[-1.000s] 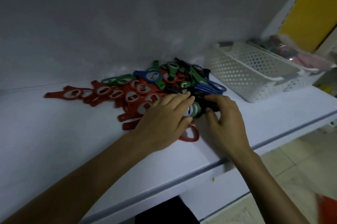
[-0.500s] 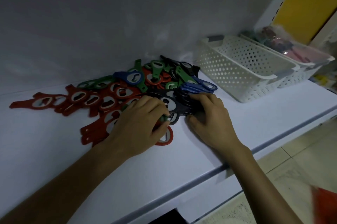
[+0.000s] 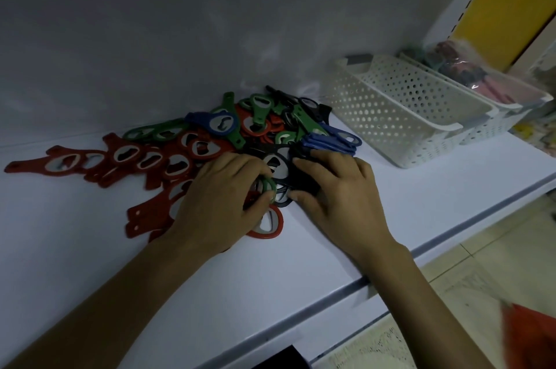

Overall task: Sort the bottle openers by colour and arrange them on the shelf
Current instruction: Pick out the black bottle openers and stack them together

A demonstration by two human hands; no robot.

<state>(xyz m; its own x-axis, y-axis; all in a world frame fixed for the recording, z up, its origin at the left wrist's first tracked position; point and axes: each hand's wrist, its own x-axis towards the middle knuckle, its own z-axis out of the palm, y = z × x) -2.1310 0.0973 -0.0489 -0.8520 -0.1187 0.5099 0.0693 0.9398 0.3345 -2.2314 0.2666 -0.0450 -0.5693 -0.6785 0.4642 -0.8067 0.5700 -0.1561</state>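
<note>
A mixed pile of bottle openers lies on the white shelf [image 3: 90,248]. Red openers [image 3: 123,155] spread to the left, green openers [image 3: 258,110] sit at the back, and blue openers [image 3: 331,138] are stacked on the right. My left hand [image 3: 222,203] is curled around a green opener [image 3: 267,186] at the pile's front. My right hand [image 3: 340,194] grips a stack of black openers [image 3: 276,167], thumb below and fingers on top. A red opener [image 3: 267,224] pokes out under my left hand.
A white perforated basket [image 3: 400,119] stands right of the pile, with a second basket [image 3: 511,107] of packaged items behind it. The back wall rises close behind the pile. The shelf's front edge [image 3: 391,278] runs diagonally below my wrists, tiled floor beyond.
My left hand has closed around a green opener at the front. My right hand stays on the black stack. The camera has shifted, so the pile sits further left in view.
</note>
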